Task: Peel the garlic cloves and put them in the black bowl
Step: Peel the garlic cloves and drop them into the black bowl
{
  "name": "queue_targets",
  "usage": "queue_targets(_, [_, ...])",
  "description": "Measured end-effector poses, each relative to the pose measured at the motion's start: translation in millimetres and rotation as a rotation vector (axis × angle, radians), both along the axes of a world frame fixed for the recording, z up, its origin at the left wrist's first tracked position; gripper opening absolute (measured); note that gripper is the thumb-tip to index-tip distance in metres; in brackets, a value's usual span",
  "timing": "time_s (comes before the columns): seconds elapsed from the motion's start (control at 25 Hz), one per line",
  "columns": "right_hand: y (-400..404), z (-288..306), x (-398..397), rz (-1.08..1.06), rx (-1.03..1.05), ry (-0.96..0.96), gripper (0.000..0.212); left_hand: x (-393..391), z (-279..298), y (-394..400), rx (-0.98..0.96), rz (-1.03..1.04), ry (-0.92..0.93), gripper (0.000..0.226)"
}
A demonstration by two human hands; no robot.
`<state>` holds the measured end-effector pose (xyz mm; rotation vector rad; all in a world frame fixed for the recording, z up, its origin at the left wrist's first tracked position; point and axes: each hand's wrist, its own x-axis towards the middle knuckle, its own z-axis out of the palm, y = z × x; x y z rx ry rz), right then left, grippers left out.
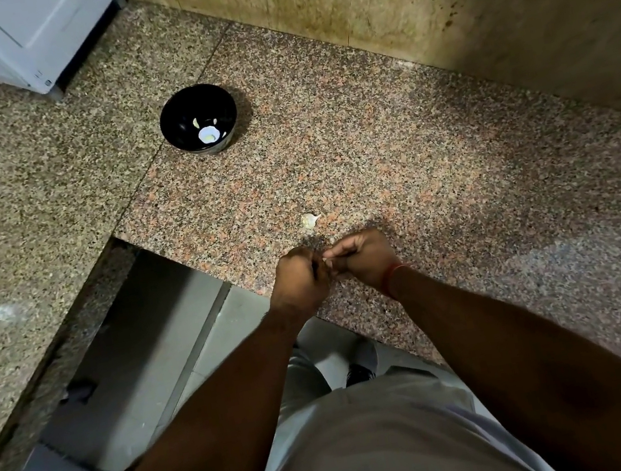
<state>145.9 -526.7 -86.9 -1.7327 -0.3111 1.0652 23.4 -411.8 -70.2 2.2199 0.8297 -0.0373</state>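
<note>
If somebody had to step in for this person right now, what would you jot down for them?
Left hand and right hand: both pinch one small garlic clove between their fingertips, above the counter's near edge; how far it is peeled cannot be told.
Black bowl: farther back on the granite counter, with a few pale pieces inside that look like peeled cloves.
One more pale garlic piece lies on the counter just beyond the hands.
Left: finish this clove, drop it in the bowl, then deal with the loose piece.
</note>
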Motion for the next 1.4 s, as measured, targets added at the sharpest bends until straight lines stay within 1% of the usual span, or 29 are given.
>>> queue_targets(0.12, [-0.3,1.6,-1.9,-0.008,0.018,0.009,0.014,1.4,3.0,-1.0,0.016,-0.026,-0.016,0.024])
queue_targets(0.32, [0.5,1.8,-0.3,-0.018,0.045,0.074,0.016,3.7,3.2,1.9,-0.047,0.032,-0.013,0.015])
queue_targets(0.36, [0.9,2.5,1.4,-0.014,0.049,0.09,0.016,3.8,3.0,1.8,-0.076,0.045,-0.018,0.013])
queue_targets(0.48, [1.6,6.3,5.9,-0.011,0.05,0.111,0.016,1.6,-0.4,2.7,-0.25,0.134,-0.06,0.012])
queue_targets(0.6, [2.0,8.8,7.7,-0.008,0.055,0.098,0.016,-2.1,1.0,3.7,-0.306,0.16,-0.081,0.008])
queue_targets(0.76, [1.8,9.8,6.0,-0.031,0.043,0.121,0.016,-2.8,4.5,3.7,-0.262,0.14,-0.118,0.007])
queue_targets(0.96, [2.3,5.9,4.2,-0.039,0.026,0.137,0.015,0.5,2.5,-1.0,-0.198,0.149,-0.061,0.012])
queue_targets(1.16, [1.1,1.0,-0.1,-0.084,0.023,0.187,0.017,1.8,0.4,-2.3,-0.166,0.149,-0.037,0.01])
queue_targets(1.28, [0.8,2.4,0.5,-0.09,0.032,0.201,0.016,2.6,1.5,-2.3,-0.115,0.126,-0.068,0.011])
queue_targets(1.4, [0.4,7.4,4.2,-0.084,0.037,0.206,0.017,2.2,2.1,-0.8,-0.127,0.12,-0.085,0.011])
